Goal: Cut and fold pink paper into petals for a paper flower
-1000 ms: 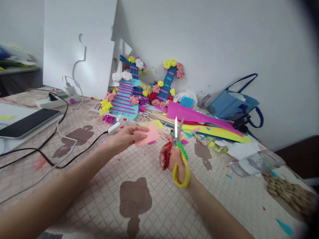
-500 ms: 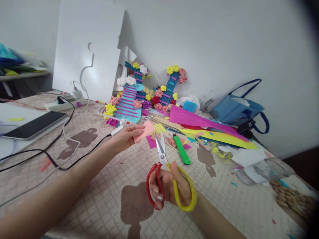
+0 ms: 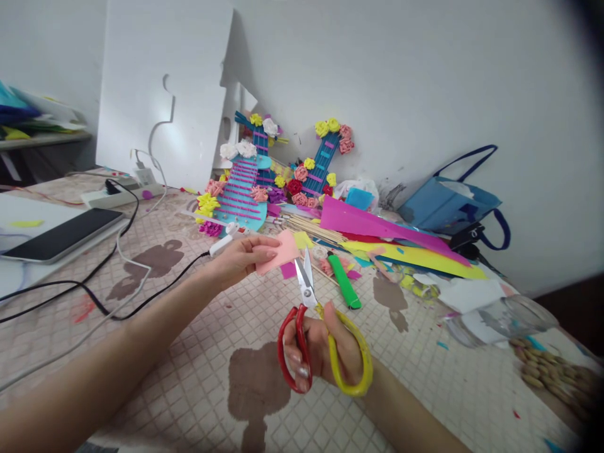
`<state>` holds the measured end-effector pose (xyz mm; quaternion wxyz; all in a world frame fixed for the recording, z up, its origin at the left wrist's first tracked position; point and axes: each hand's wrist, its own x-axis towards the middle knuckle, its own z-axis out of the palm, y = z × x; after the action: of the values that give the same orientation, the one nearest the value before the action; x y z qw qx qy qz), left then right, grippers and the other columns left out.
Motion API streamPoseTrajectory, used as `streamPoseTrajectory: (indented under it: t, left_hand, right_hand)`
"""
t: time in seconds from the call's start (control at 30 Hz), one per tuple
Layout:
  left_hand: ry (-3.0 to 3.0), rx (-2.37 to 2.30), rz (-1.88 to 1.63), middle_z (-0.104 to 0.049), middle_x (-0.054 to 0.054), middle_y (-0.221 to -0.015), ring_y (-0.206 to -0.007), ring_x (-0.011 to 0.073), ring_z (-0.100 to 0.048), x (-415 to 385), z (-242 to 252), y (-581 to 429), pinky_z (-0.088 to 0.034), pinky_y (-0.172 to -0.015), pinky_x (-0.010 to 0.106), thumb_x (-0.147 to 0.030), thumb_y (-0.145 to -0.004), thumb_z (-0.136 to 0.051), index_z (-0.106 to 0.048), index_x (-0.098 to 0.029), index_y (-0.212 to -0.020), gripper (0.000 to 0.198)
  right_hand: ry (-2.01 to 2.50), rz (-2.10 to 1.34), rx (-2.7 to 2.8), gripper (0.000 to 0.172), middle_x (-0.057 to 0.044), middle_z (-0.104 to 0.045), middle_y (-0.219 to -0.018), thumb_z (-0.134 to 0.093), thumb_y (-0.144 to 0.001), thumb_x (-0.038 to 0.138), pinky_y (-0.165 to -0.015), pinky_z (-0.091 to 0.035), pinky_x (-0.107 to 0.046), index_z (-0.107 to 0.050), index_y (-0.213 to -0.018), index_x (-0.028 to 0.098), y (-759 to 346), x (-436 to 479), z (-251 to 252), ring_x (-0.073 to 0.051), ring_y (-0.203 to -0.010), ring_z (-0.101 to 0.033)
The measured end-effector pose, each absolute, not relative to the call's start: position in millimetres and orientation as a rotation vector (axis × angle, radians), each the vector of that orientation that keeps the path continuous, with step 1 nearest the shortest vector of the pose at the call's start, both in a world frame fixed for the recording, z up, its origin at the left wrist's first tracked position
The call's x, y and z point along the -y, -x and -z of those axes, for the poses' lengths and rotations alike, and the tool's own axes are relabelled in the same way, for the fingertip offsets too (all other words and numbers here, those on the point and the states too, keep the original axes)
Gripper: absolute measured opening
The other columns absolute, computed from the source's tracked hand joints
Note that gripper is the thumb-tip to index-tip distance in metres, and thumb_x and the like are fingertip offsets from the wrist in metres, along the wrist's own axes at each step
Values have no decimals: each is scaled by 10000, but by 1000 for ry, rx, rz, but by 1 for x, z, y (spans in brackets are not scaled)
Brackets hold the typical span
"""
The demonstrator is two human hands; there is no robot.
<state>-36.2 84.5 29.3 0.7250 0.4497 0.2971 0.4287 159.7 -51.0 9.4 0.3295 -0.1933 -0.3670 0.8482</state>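
My left hand (image 3: 243, 257) pinches a small piece of pink paper (image 3: 282, 250) between thumb and fingers, above the table. My right hand (image 3: 325, 349) is closed round the handles of a pair of scissors (image 3: 307, 290), one handle red and the other yellow. The scissor blades are parted and point away from me, with their tips beside the lower right edge of the pink paper. A green utility knife (image 3: 344, 282) lies to the right of the blades. Behind the pink paper is a scrap of yellow paper (image 3: 303, 240).
Flower-decorated blue craft pieces (image 3: 243, 195) lean at the back. A white glue gun (image 3: 221, 244) with a black cable lies behind my left hand. Magenta paper (image 3: 377, 225), a blue bag (image 3: 446, 204), a clear jar (image 3: 500, 324) and nuts (image 3: 547, 371) are on the right; a phone (image 3: 66, 234) is left.
The pink paper in my left hand has come slightly right, closer to the scissor tips, and shows more of its surface. My right hand stays nearly in place. The view has shifted a little.
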Motion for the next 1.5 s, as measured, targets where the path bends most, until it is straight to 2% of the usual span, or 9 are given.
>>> streamPoseTrajectory:
  t: [0.2,0.37,0.53,0.7,0.9,1.07,1.23,1.33,1.5]
  left_hand:
    - [-1096,-655,-968,-647,-18,-641,-533,49,-569,-82,-32,36,-430,-467,119,-155,-638,-811,-719,-151,-874,253]
    - [-1182,-651,-974,-664,-1,-705,-565,53,-573,-84,-28,37,-425,-479,123,-165,-657,-799,-725,-164,-894,249]
    - [-1205,-643,-974,-641,-16,-655,-526,46,-543,-86,-26,38,-392,-451,126,-196,-668,-799,-724,-172,-919,263]
    - [-1195,-664,-974,-654,-5,-713,-576,52,-574,-86,-28,40,-415,-490,128,-189,-658,-808,-719,-168,-923,281]
    - [-1198,-659,-971,-614,-24,-601,-495,40,-520,-86,-33,41,-371,-441,128,-193,-660,-802,-718,-164,-923,278]
    - [-1205,-651,-969,-602,-40,-569,-470,27,-496,-87,-35,43,-351,-417,118,-210,-643,-816,-713,-162,-904,285]
    - [-1243,-655,-949,-595,-45,-563,-457,28,-486,-85,-39,43,-350,-412,123,-222,-649,-815,-700,-151,-899,284]
    - [-1282,-654,-948,-626,-25,-644,-513,33,-523,-85,-38,43,-381,-453,123,-218,-663,-807,-698,-150,-909,277]
    - [-1391,-681,-953,-680,40,-947,-674,61,-592,-86,-29,43,-455,-572,151,-244,-703,-783,-700,-169,-959,279]
  right_hand:
    - [540,-2198,955,718,-12,-493,-677,-341,-734,833,-461,-420,-250,-535,-829,148,-160,50,-8,-118,-519,-482]
    - [569,-2137,980,702,15,-453,-645,-344,-756,813,-445,-428,-253,-541,-824,143,-161,50,-6,-101,-480,-453]
    - [595,-2116,985,670,42,-424,-596,-374,-740,817,-399,-414,-224,-527,-776,166,-160,49,-4,-86,-449,-426]
    - [656,-2069,982,626,53,-420,-563,-413,-749,793,-355,-420,-206,-512,-740,175,-161,48,-1,-75,-417,-410]
    - [778,-2047,949,647,80,-396,-477,-467,-680,824,-294,-402,-185,-489,-688,178,-160,48,1,-50,-338,-349]
    - [801,-2014,934,629,92,-378,-460,-493,-683,806,-271,-375,-166,-484,-683,178,-160,49,5,-33,-308,-312]
    - [713,-2082,951,674,64,-422,-527,-436,-699,826,-329,-447,-204,-532,-754,161,-162,48,4,-53,-371,-394]
    - [653,-2137,952,709,41,-447,-584,-399,-693,846,-385,-483,-230,-540,-791,158,-163,47,1,-70,-432,-435]
    - [623,-2165,947,708,33,-447,-601,-387,-706,840,-400,-483,-235,-542,-792,154,-165,47,0,-75,-445,-433]
